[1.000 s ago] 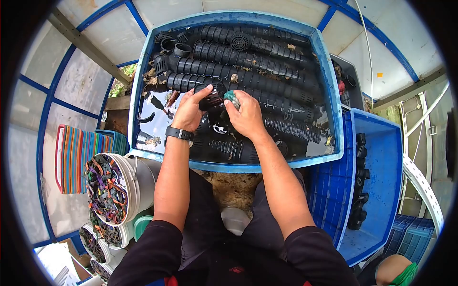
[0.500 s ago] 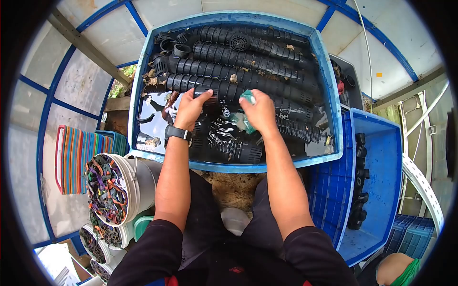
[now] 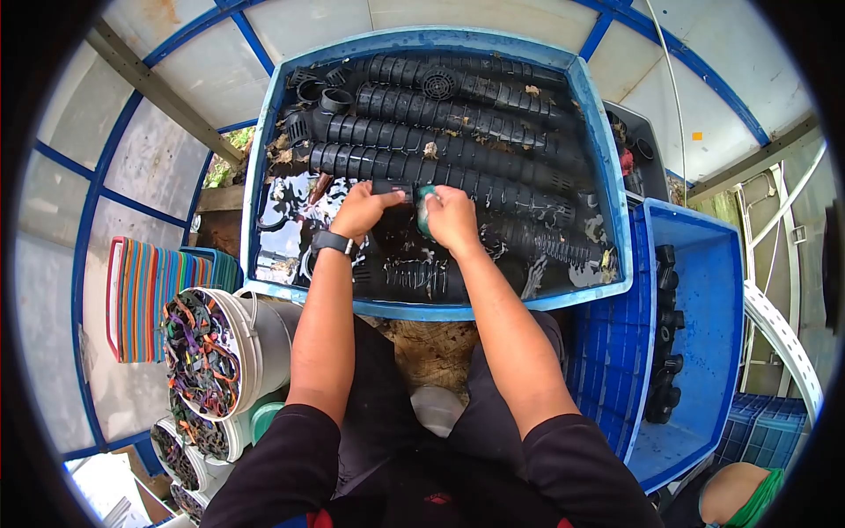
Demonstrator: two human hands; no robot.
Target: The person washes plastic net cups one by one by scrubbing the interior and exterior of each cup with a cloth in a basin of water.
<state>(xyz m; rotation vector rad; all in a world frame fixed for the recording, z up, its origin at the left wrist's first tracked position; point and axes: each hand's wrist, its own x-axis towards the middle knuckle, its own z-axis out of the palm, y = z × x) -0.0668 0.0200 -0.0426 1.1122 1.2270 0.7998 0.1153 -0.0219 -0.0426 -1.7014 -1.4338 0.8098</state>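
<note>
My left hand (image 3: 362,211), with a dark watch at the wrist, is closed on a small black plastic cup-like piece (image 3: 391,188), held just over the water. Against the right end of that piece, a wet green scrubbing pad (image 3: 424,211) is gripped by my right hand (image 3: 452,217); its fingertips are partly hidden. Both hands are above a large blue tub (image 3: 396,310) of dark water. Beyond them lie rows of ribbed black plastic tubes (image 3: 378,162), and a round black grate-like end (image 3: 439,84) shows near the back.
To the right stands a blue crate (image 3: 700,343) with several black plastic fittings (image 3: 666,352) along its side. White buckets (image 3: 273,339) full of coloured strips are at left, near stacked coloured trays (image 3: 154,299). Another person's green-edged sleeve (image 3: 764,502) shows at bottom right.
My right hand has moved left and slightly down, bringing the green pad against the black piece. My left hand has shifted slightly right and down, holding the piece more clearly in view.
</note>
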